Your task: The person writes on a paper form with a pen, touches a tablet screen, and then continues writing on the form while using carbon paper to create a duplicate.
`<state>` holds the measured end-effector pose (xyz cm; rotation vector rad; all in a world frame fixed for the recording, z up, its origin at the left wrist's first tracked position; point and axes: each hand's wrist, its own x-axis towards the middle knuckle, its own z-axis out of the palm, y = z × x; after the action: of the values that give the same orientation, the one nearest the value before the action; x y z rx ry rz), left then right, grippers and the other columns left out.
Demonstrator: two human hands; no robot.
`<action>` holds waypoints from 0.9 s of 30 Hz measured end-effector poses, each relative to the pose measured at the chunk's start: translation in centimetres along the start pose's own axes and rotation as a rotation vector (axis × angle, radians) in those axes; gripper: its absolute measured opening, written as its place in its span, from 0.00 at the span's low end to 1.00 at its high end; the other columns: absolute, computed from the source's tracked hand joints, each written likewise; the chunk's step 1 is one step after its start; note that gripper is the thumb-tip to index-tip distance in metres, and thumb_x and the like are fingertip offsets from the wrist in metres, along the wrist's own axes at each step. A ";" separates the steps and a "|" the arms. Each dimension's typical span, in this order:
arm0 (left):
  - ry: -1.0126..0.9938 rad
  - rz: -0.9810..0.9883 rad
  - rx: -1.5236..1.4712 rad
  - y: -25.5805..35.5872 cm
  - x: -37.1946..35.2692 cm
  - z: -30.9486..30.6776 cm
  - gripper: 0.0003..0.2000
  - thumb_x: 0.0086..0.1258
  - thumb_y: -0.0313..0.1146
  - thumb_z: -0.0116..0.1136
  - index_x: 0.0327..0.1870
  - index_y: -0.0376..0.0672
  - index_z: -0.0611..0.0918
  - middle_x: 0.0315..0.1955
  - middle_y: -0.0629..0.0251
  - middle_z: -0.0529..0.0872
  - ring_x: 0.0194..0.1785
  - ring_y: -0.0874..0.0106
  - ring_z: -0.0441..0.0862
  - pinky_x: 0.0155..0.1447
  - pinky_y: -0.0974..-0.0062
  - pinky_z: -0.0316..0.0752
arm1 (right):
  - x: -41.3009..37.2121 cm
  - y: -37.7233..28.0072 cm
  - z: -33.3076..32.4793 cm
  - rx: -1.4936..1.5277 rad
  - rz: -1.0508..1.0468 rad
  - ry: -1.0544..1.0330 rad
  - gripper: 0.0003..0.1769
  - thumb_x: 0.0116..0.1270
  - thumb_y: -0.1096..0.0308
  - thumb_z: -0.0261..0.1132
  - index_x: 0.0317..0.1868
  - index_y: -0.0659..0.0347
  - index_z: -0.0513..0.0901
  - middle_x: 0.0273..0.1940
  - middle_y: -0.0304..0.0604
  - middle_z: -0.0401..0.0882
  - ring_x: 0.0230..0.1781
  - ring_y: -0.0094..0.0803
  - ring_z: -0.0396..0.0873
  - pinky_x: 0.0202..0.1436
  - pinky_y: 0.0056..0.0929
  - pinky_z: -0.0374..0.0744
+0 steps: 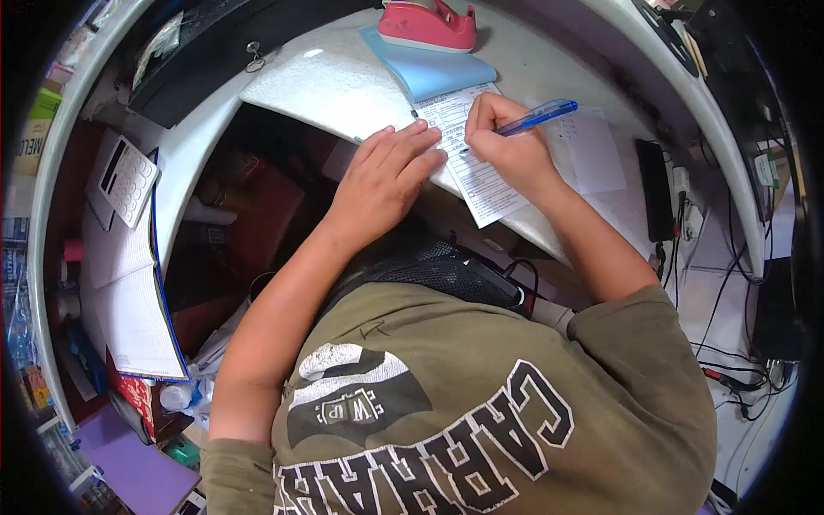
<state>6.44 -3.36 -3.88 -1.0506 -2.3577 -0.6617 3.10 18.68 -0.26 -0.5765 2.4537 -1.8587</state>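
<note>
Blue pen point(541, 117) in curled right hand point(508, 146), left hand point(388, 176) palm-down.

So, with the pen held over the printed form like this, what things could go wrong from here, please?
The form reaches the edge of the desk at its lower corner, so pressing there might bend the paper.
The left hand touches only one side of the form, so it may shift under the pen.
The tape dispenser sits close against the blue sheet; a push upward could crumple it.
</note>
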 end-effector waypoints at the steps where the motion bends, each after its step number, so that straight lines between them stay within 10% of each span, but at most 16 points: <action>1: -0.004 -0.004 -0.004 0.1 0.0 -0.1 0.21 0.60 0.24 0.63 0.56 0.48 0.80 0.63 0.66 0.80 0.70 0.65 0.75 0.73 0.59 0.68 | 0.0 0.0 0.0 -0.002 0.002 -0.002 0.07 0.56 0.73 0.64 0.26 0.63 0.73 0.24 0.35 0.74 0.28 0.22 0.68 0.32 0.27 0.68; 27: -0.003 -0.019 -0.033 0.1 -0.1 0.1 0.24 0.57 0.20 0.63 0.57 0.48 0.80 0.64 0.65 0.80 0.72 0.63 0.74 0.74 0.56 0.66 | 0.0 -0.1 0.3 -0.045 -0.099 0.053 0.09 0.59 0.76 0.63 0.25 0.64 0.70 0.23 0.36 0.71 0.27 0.23 0.67 0.30 0.28 0.67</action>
<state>6.56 -3.26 -4.01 -1.0445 -2.3699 -0.7086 3.17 18.33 -0.25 -0.6708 2.5514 -1.8817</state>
